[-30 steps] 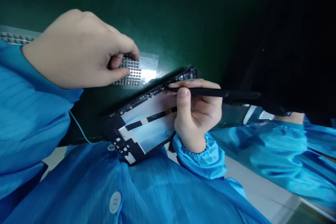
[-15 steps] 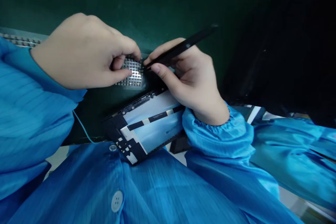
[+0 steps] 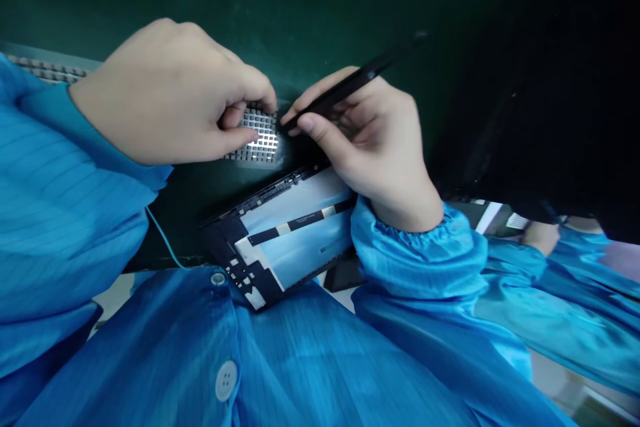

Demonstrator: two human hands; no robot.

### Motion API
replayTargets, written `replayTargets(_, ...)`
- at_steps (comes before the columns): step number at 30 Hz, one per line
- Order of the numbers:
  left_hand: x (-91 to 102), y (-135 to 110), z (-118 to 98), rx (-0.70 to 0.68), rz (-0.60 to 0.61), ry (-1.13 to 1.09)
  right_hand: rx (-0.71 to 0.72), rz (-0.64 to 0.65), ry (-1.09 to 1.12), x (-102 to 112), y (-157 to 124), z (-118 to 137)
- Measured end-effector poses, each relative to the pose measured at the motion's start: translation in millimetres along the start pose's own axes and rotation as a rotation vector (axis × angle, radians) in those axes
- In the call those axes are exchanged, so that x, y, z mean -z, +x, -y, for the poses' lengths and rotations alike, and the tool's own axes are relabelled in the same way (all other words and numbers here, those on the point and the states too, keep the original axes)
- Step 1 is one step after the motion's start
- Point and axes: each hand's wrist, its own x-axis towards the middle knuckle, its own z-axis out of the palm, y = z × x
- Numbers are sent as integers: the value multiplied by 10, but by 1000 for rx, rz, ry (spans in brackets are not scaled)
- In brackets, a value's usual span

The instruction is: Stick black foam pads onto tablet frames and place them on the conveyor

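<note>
Pinched between the thumb and fingers of the right hand [image 3: 370, 140], a slim black tool [image 3: 350, 83], seemingly tweezers, is held firmly. Its long axis runs from upper right down to lower left, and its tip is set at the right edge of a clear sheet of small grey squares [image 3: 257, 137]. That sheet lies flat on the dark green mat [image 3: 300, 7] and is gripped by the thumb and forefinger of the left hand [image 3: 170, 90], the other fingers being curled.

The two hands are thus met over the sheet. The tool tip lies just right of the left fingertips, with the squares to its left.

Just beside the sheet, toward the person, a dark framed panel with pale film [image 3: 295, 227] is laid slantwise, and its right end is covered by the right wrist. A co-worker's blue sleeve [image 3: 580, 260] is seen at far right.
</note>
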Motion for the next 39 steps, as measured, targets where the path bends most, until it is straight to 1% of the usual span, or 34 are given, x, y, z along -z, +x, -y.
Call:
replayTargets(1,0,-1,-2,-10,-6,35,15,-64,58,1,-55,11)
replayTargets(3,-3,-5,1,-18,-19,87,59,-258,163,-15,-219,28)
replayTargets(5,-10,-8,13,-26,-36,100,91,-462,179,-55,-416,15)
replayTargets(6,-14,-10,20,-35,-42,93,99,-538,149,-83,-508,-6)
replayTargets(7,-17,-11,27,-42,-46,82,106,-590,108,-114,-588,-36)
replayTargets(9,-21,-11,40,-50,-50,61,120,-634,16,-174,-696,-108)
replayTargets(13,-29,-5,55,-29,-55,37,143,-598,-77,-239,-733,-207)
replayTargets(18,-52,-3,72,26,-30,15,142,-543,-112,-231,-750,-217)
replayTargets(22,-41,-6,49,27,-34,25,163,-503,-223,-193,-794,-87)
replayTargets(24,-18,-5,20,13,-32,40,136,-481,-237,-151,-731,23)
replayTargets(26,5,-5,-4,13,-24,48,92,-393,-194,-98,-578,110)
replayTargets(28,12,-6,-6,11,-19,50,52,-229,-144,-53,-369,132)
replayTargets(30,-1,-10,13,-7,-33,51,37,-67,-112,-31,-178,93)
replayTargets(32,-24,-11,38,-37,-54,47,29,12,-101,-34,-68,34)
replayTargets(35,-41,0,44,-36,-47,45,31,-4,-104,-61,-60,-7)
replayTargets(37,-30,12,22,-9,-21,40,26,-30,-103,-76,-85,2)
replayTargets(39,-13,20,-3,17,7,19,11,-30,-98,-83,-75,14)
